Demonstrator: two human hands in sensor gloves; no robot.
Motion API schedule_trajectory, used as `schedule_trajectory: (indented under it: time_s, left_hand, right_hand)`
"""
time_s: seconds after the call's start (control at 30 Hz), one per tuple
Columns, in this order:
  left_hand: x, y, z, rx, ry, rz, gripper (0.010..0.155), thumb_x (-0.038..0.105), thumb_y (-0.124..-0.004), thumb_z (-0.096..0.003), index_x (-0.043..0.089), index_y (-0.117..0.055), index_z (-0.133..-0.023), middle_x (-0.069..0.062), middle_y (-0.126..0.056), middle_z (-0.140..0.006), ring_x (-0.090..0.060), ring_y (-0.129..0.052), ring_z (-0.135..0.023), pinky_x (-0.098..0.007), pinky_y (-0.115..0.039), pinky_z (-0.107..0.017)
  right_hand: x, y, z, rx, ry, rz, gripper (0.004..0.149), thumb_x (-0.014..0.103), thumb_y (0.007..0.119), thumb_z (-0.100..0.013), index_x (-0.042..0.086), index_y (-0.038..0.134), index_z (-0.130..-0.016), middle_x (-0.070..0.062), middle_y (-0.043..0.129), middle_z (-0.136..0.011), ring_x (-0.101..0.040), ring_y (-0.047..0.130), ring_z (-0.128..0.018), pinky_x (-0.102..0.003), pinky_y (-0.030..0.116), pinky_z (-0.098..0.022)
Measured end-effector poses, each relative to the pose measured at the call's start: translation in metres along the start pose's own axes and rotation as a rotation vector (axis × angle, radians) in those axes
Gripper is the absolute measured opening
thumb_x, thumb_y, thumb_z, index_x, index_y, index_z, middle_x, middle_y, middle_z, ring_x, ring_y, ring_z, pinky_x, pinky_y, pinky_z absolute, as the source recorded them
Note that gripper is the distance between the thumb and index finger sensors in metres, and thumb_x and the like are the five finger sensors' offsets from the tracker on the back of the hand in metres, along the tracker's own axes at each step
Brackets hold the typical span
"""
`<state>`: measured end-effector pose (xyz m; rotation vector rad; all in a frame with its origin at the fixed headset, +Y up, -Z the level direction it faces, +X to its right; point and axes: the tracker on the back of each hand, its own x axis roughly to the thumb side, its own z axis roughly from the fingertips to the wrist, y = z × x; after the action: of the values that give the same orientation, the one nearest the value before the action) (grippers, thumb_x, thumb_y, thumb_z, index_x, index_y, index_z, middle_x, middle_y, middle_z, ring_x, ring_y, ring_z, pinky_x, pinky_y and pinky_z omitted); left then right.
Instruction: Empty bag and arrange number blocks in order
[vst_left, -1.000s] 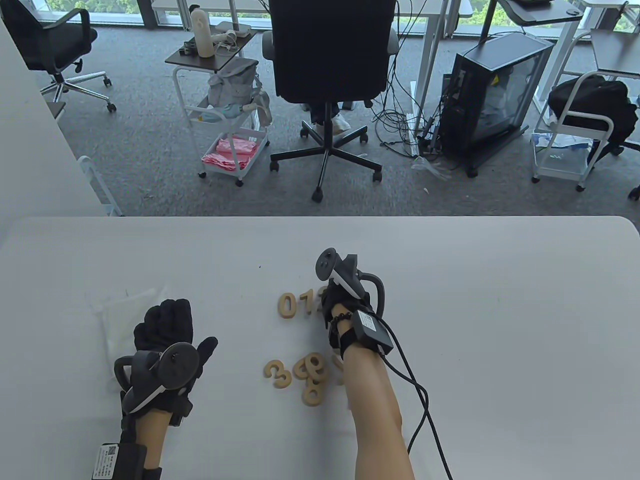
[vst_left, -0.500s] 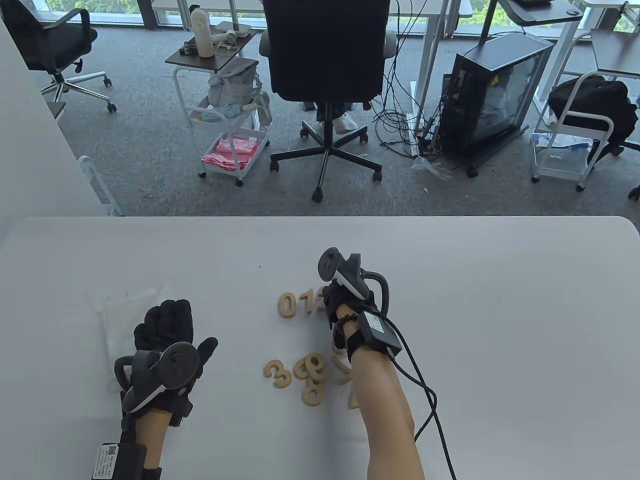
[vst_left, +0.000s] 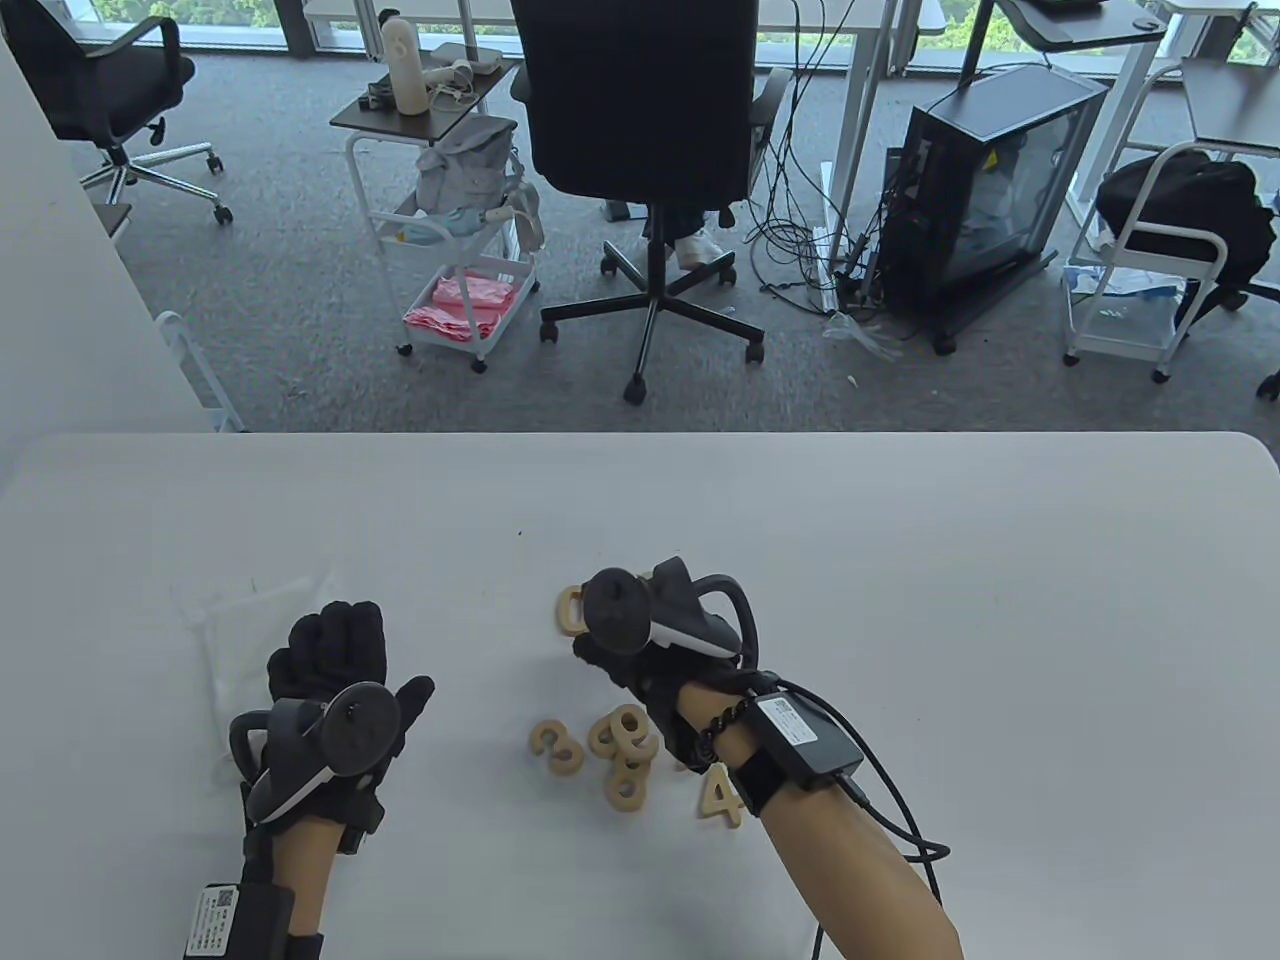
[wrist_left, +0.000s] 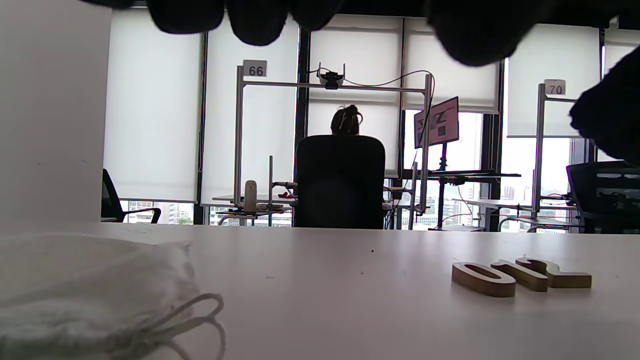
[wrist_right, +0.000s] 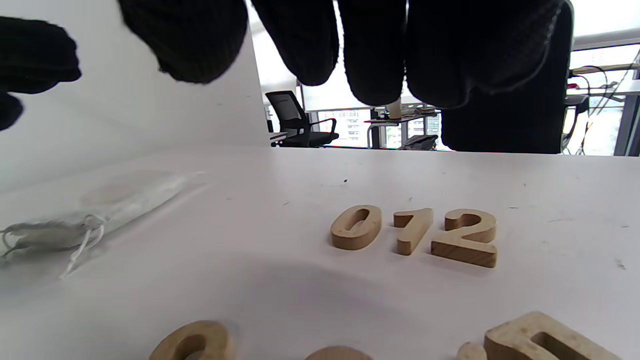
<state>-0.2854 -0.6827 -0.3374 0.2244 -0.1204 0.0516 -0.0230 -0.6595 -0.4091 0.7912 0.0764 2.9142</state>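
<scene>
Wooden number blocks are out of the bag, so the emptying step looks done. White drawstring bag (vst_left: 245, 625) lies flat and slack on the table (vst_left: 1000, 600), far-left side, just beyond the left hand (vst_left: 335, 665).

Row started: 0 (wrist_right: 356, 227), 1 (wrist_right: 412, 230), 2 (wrist_right: 467, 237) sit side by side in order, close together, seen clearly in right wrist view. In table view the right hand (vst_left: 650, 650) covers most of that row; only the 0's left edge shows.

Left to sort: loose pile nearer the person. 3 (vst_left: 556, 747) lies alone at the pile's left, a small heap of round digits (vst_left: 625, 755) overlaps each other (look like 6/8/9, can't tell exactly), 4 (vst_left: 722, 797) sits just by the right wrist. More may be hidden under the forearm.

Right hand: hovers between row and pile, fingers (wrist_right: 375, 55) hanging loosely apart, nothing held, per wrist view. Left hand: rests on table by the bag, fingers curled; wrist view shows fingertips (wrist_left: 260, 20) hanging free, no block or bag in them.

Judgement: roughly a third done; 3 is the next block due, to go right of the 2. Then 4 etc.
</scene>
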Motion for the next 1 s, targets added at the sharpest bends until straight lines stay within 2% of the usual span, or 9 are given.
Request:
schedule_trajectory:
  time_s: [0.2,0.43,0.57,0.83,1.0]
  left_hand:
    - [-0.004,0.001,0.0,-0.002,0.023,0.006,0.087,0.055,-0.068,-0.0533,-0.001,-0.04,-0.114,-0.037,-0.04,-0.114,-0.068,-0.05,-0.101,-0.081,-0.046,-0.067]
    - [-0.005,0.002,0.0,0.006,0.026,0.009,0.087,0.055,-0.068,-0.0532,-0.001,-0.04,-0.114,-0.037,-0.04,-0.114,-0.068,-0.05,-0.101,-0.081,-0.046,-0.067]
    - [-0.006,0.001,0.0,0.003,0.029,0.009,0.086,0.055,-0.068,-0.0533,-0.001,-0.04,-0.114,-0.036,-0.04,-0.114,-0.068,-0.05,-0.101,-0.081,-0.046,-0.067]
    - [-0.009,0.002,0.0,0.008,0.036,0.014,0.087,0.055,-0.068,-0.0532,-0.001,-0.04,-0.114,-0.037,-0.04,-0.114,-0.068,-0.05,-0.101,-0.081,-0.046,-0.067]
    - [-0.009,0.001,0.0,0.004,0.034,0.028,0.087,0.055,-0.068,-0.0532,-0.001,-0.04,-0.114,-0.037,-0.04,-0.114,-0.068,-0.05,-0.101,-0.081,-0.046,-0.067]
  right_hand:
    - [0.051,0.041,0.007,0.077,-0.092,0.167,0.068,0.047,0.074,-0.051,0.01,0.065,-0.107,-0.028,0.071,-0.104,-0.059,0.072,-0.092,-0.07,0.064,-0.068]
    - [0.081,0.085,-0.007,0.191,-0.108,0.317,0.068,0.047,0.076,-0.05,0.01,0.066,-0.107,-0.029,0.073,-0.102,-0.059,0.073,-0.091,-0.071,0.063,-0.067]
    - [0.087,0.098,-0.016,0.229,-0.097,0.397,0.069,0.047,0.076,-0.05,0.009,0.066,-0.106,-0.029,0.075,-0.1,-0.059,0.074,-0.09,-0.071,0.064,-0.067]
    - [0.086,0.115,-0.024,0.3,-0.091,0.438,0.065,0.043,0.077,-0.049,0.009,0.068,-0.105,-0.024,0.084,-0.094,-0.054,0.081,-0.085,-0.068,0.068,-0.065]
    - [0.088,0.119,-0.025,0.258,-0.112,0.466,0.061,0.039,0.078,-0.049,0.008,0.071,-0.102,-0.02,0.087,-0.089,-0.05,0.086,-0.082,-0.065,0.071,-0.064]
